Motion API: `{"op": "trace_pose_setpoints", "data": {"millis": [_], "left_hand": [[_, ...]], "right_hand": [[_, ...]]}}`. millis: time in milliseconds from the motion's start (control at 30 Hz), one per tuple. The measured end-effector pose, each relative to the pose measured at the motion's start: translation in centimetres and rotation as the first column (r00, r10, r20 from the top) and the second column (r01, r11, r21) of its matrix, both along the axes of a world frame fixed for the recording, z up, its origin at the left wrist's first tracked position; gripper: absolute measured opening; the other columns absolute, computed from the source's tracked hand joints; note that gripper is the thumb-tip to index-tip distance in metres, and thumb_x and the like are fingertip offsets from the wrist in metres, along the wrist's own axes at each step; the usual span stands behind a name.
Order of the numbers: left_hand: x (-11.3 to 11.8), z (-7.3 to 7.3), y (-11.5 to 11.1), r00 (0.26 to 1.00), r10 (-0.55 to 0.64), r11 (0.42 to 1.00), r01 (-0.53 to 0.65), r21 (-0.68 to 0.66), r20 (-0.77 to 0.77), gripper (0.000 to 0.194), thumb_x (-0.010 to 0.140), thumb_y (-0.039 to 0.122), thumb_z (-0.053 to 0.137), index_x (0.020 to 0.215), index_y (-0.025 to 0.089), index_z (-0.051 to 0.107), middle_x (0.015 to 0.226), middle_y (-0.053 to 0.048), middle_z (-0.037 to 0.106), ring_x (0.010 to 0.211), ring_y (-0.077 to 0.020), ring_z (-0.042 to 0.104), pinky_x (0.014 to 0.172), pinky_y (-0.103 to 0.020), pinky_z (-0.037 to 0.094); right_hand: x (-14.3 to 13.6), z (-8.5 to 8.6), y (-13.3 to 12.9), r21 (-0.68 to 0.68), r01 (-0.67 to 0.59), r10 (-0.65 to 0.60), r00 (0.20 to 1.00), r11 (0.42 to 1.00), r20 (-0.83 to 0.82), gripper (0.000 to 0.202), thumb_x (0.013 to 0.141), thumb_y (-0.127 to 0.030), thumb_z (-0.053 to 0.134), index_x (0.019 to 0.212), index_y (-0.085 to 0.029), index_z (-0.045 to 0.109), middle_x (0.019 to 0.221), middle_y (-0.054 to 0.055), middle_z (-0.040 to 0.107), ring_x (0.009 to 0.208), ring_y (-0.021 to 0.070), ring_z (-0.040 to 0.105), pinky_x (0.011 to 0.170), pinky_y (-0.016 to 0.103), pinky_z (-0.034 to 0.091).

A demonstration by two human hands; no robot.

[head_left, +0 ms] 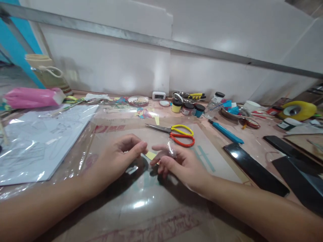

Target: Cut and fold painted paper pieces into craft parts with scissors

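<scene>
"Where's the little piece you're working with?"

"Call the yellow scrap (151,155) the centre of a clock, with twelve straight ahead of me. It sits in the gap between my fingertips, above the clear plastic sheet (141,203)."

"And your hands?"

"My left hand (123,153) is at nine, thumb and forefinger brought close together beside the scrap's near corner. Whether they really pinch it, I can't tell. My right hand (186,165) is at about four, forefinger stretched toward the left, the other fingers bent, thumb apart from the forefinger. The scrap's other end reaches those fingers, but I can't tell whether they grip it. A bit of clear film (172,150) lies against my right fingers too."

"What's around you?"

"Scissors (166,129) between one and two, just beyond my right hand, blades pointing toward ten, one handle loop yellow, the other red. Past them, at one, small dark-lidded jars (188,109). A blue-handled tool (227,132) lies between two and three, and a glossy black slab (254,168) at three. Drawings (27,148) lie under plastic at nine, beyond my left hand."
</scene>
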State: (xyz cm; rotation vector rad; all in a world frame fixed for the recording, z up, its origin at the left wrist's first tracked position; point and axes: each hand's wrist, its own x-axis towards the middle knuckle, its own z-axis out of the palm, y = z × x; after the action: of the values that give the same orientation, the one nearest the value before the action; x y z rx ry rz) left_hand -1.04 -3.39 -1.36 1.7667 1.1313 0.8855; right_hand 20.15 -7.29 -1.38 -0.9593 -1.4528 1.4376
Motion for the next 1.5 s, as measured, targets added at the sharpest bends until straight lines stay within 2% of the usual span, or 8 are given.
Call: {"op": "trace_pose_setpoints", "data": {"millis": [167,267,433,567,767,900,1100,1500], "left_hand": [[-0.3,-1.1,1.4,0.987,0.113,0.976,-0.132,0.171,0.115,0.031,0.089,0.046,0.067,0.107,0.022,0.061,0.101,-0.004,0.066,0.085,-0.02,0.065,0.073,-0.034,0.055],[-0.9,-1.4,2.0,0.947,0.272,0.774,-0.321,0.546,0.171,0.036,0.085,0.031,0.074,0.115,0.026,0.053,0.112,-0.004,0.057,0.104,-0.023,0.059,0.092,-0.041,0.051],[-1.1,-0.5,0.4,0.95,0.265,0.465,0.023,0.885,-0.164,0.022,0.09,0.014,0.069,0.105,0.029,0.062,0.103,-0.001,0.06,0.101,-0.0214,0.06,0.095,-0.039,0.047],[-0.5,0.5,-1.4,0.934,0.113,0.544,0.227,0.808,-0.339,0.033,0.093,0.022,0.067,0.124,0.024,0.057,0.123,-0.007,0.069,0.114,-0.0246,0.063,0.109,-0.044,0.038],[0.1,1.4,-2.7,0.972,-0.19,0.964,0.211,0.162,-0.138,0.026,0.103,0.043,0.046,0.093,0.025,0.061,0.075,0.003,0.072,0.068,-0.0165,0.066,0.065,-0.028,0.048],[0.7,1.0,-3.1,0.962,-0.271,0.96,0.269,-0.073,-0.019,0.033,0.104,0.05,0.039,0.092,0.024,0.055,0.074,0.002,0.069,0.072,-0.0167,0.065,0.069,-0.029,0.049],[0.6,-0.1,-2.3,0.999,-0.018,0.993,0.021,0.118,-0.032,0.029,0.092,0.05,0.063,0.092,0.022,0.053,0.076,0.004,0.057,0.068,-0.0144,0.058,0.062,-0.026,0.047],[0.5,-0.2,-3.1,0.978,-0.208,0.973,0.207,0.099,-0.005,0.032,0.091,0.04,0.066,0.118,0.025,0.058,0.078,0.005,0.062,0.07,-0.014,0.059,0.066,-0.025,0.047]], "right_hand": [[-0.1,-0.7,-0.2,0.013,0.037,-0.038,0.996,0.999,0.079,0.037,0.099,-0.044,0.054,0.12,-0.016,0.068,0.082,0.005,0.073,0.064,0.0113,0.07,0.057,0.022,0.054],[0.1,-1.1,-0.1,0.102,0.042,-0.056,0.99,0.994,0.131,0.037,0.102,-0.04,0.049,0.124,-0.016,0.067,0.084,0.006,0.075,0.067,0.0131,0.073,0.06,0.023,0.057],[0.3,-0.8,-0.5,0.323,-0.005,-0.083,0.963,0.946,0.258,0.037,0.106,-0.035,0.042,0.13,-0.017,0.065,0.096,0.009,0.079,0.076,0.0155,0.076,0.071,0.028,0.06],[0.4,-0.1,-0.9,0.444,-0.119,-0.082,0.91,0.888,0.407,0.031,0.104,-0.026,0.042,0.112,-0.017,0.07,0.081,0.005,0.076,0.072,0.0158,0.072,0.069,0.028,0.056],[0.3,0.2,-1.2,0.357,-0.131,0.02,0.954,0.925,0.3,0.017,0.098,-0.036,0.056,0.097,-0.019,0.061,0.086,0.006,0.071,0.078,0.0177,0.069,0.067,0.028,0.054],[0.1,0.4,-1.2,0.341,-0.041,-0.054,0.963,0.939,0.266,0.018,0.099,-0.031,0.052,0.085,-0.02,0.058,0.074,0.001,0.063,0.065,0.0133,0.06,0.061,0.024,0.049],[0.0,0.6,-1.3,0.579,-0.167,-0.115,0.901,0.798,0.419,0.019,0.087,-0.015,0.049,0.07,-0.022,0.045,0.066,-0.003,0.049,0.06,0.012,0.047,0.059,0.024,0.04],[-0.1,0.5,-1.0,0.487,-0.39,0.086,0.841,0.782,0.534,0.01,0.079,-0.014,0.044,0.076,-0.023,0.04,0.069,-0.002,0.047,0.062,0.0143,0.046,0.062,0.025,0.042]]}}
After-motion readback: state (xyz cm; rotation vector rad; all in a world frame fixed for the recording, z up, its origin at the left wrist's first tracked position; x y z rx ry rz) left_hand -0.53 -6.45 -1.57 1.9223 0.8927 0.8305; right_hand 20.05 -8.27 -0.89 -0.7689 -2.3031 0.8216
